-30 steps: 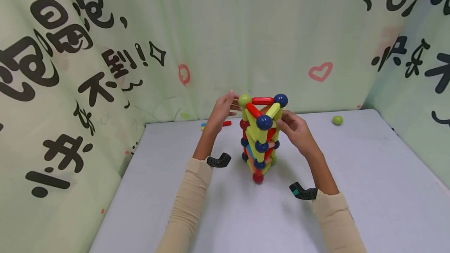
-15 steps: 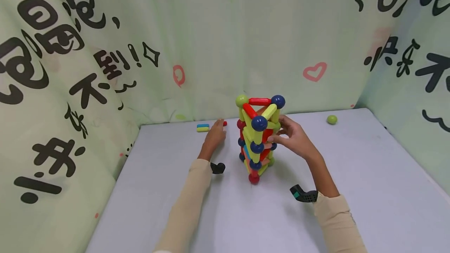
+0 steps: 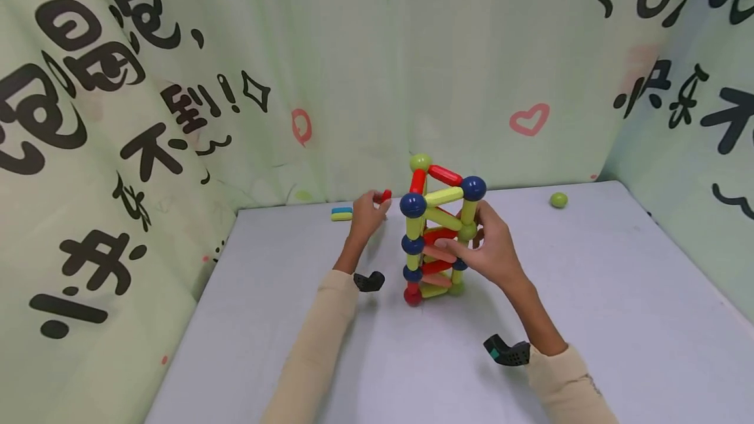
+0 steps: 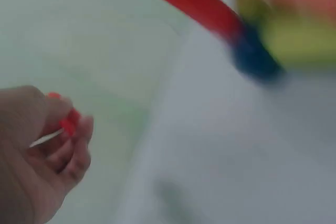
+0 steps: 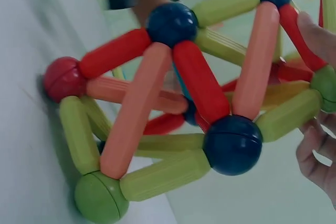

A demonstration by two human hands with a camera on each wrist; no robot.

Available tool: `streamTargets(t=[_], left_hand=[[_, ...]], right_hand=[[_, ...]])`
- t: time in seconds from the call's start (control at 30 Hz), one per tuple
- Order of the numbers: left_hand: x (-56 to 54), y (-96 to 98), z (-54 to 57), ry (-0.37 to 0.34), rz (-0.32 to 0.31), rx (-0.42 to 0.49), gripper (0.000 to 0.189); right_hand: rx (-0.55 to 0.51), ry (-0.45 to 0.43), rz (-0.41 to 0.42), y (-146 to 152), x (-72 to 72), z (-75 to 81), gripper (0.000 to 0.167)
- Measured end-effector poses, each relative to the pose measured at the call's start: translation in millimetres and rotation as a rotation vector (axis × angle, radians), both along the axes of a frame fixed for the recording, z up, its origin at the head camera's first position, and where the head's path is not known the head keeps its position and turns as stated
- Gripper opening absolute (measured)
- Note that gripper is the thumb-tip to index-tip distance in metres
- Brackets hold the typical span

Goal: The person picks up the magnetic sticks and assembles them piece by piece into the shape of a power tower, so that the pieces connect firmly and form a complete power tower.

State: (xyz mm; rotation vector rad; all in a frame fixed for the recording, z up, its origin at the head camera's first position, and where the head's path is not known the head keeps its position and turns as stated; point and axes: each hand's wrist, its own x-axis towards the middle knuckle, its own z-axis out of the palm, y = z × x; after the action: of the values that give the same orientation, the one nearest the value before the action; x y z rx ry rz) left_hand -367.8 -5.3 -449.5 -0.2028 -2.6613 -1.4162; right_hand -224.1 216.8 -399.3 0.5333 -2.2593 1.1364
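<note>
A tall tower (image 3: 414, 260) of magnetic sticks and balls, in yellow, red, salmon, blue and green, stands on the table. My right hand (image 3: 496, 250) holds its right side at mid-height, thumb in front and fingers behind. In the right wrist view the thumb lies by a red stick (image 5: 302, 40) near a green ball (image 5: 325, 86). To the left of the tower, my left hand (image 3: 366, 216) pinches a short red stick (image 3: 386, 195) between thumb and fingers, raised off the table. The left wrist view is blurred, but the red stick (image 4: 69, 123) shows at the fingertips.
A blue stick (image 3: 341, 210) and a yellow stick (image 3: 341, 217) lie side by side near the back edge, left of my left hand. A loose green ball (image 3: 558, 199) sits at the back right. A printed curtain (image 3: 353, 84) hangs directly behind the table (image 3: 283, 319).
My left hand has left the tower's top, reached the back of the table and picked up the red stick. The tower has turned in my right hand, which has moved lower on it.
</note>
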Motion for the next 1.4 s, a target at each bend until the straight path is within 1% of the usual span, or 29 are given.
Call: streamTargets(t=[0.03, 0.1, 0.13, 0.17, 0.2, 0.23, 0.27, 0.33, 0.37, 0.43, 0.53, 0.6, 0.67, 0.8, 0.9, 1.07, 1.4], left_hand=[[2.7, -1.1, 14.3, 0.018, -0.038, 0.139, 0.03], [10.7, -2.6, 47.4, 0.055, -0.132, 0.371, 0.032], [16.6, -3.1, 65.6, 0.077, -0.171, 0.452, 0.032], [22.8, -3.7, 82.9, 0.104, -0.209, 0.504, 0.033], [28.9, -4.1, 99.4, 0.131, -0.246, 0.539, 0.032], [34.4, -4.1, 113.5, 0.165, -0.282, 0.56, 0.031], [39.5, -3.9, 125.5, 0.196, -0.311, 0.562, 0.03], [48.3, -2.4, 145.3, 0.248, -0.36, 0.525, 0.031], [51.4, -1.3, 152.3, 0.266, -0.386, 0.497, 0.031], [55.4, 2.0, 162.1, 0.285, -0.435, 0.428, 0.033], [56.2, 8.1, 168.7, 0.296, -0.498, 0.334, 0.034], [55.7, 11.0, 169.1, 0.294, -0.509, 0.289, 0.033], [55.0, 12.7, 168.0, 0.296, -0.507, 0.267, 0.033], [55.1, 13.8, 165.8, 0.302, -0.496, 0.256, 0.033], [55.2, 13.8, 165.6, 0.307, -0.488, 0.252, 0.033], [53.3, 13.0, 164.6, 0.31, -0.464, 0.251, 0.033], [52.0, 14.1, 163.5, 0.32, -0.465, 0.229, 0.035]], right_hand=[[0.0, 0.024, -0.014, -4.1, 1.0, -1.3, 0.057], [0.002, 0.066, -0.041, -12.2, 2.5, -3.1, 0.062], [0.0, 0.086, -0.05, -16.2, 3.0, -4.0, 0.064], [-0.005, 0.104, -0.057, -20.0, 3.1, -5.3, 0.065], [-0.011, 0.121, -0.059, -23.3, 2.9, -6.2, 0.066], [-0.02, 0.133, -0.055, -26.1, 2.6, -6.9, 0.068], [-0.026, 0.145, -0.052, -28.4, 2.5, -7.2, 0.069], [-0.042, 0.15, -0.046, -30.8, 1.8, -8.8, 0.071], [-0.05, 0.147, -0.042, -31.2, 1.5, -9.6, 0.071], [-0.064, 0.121, -0.031, -29.9, 1.0, -11.0, 0.072], [-0.086, 0.064, -0.004, -26.2, 0.3, -12.8, 0.072], [-0.09, 0.024, 0.022, -24.3, -0.4, -13.2, 0.069], [-0.087, -0.011, 0.046, -22.8, -0.9, -13.5, 0.067], [-0.093, -0.068, 0.06, -18.9, -1.5, -14.9, 0.064], [-0.102, -0.094, 0.058, -16.1, -2.4, -16.1, 0.064], [-0.089, -0.099, 0.071, -16.2, -3.5, -16.0, 0.065], [-0.093, -0.15, 0.07, -16.0, -1.4, -14.7, 0.065]])
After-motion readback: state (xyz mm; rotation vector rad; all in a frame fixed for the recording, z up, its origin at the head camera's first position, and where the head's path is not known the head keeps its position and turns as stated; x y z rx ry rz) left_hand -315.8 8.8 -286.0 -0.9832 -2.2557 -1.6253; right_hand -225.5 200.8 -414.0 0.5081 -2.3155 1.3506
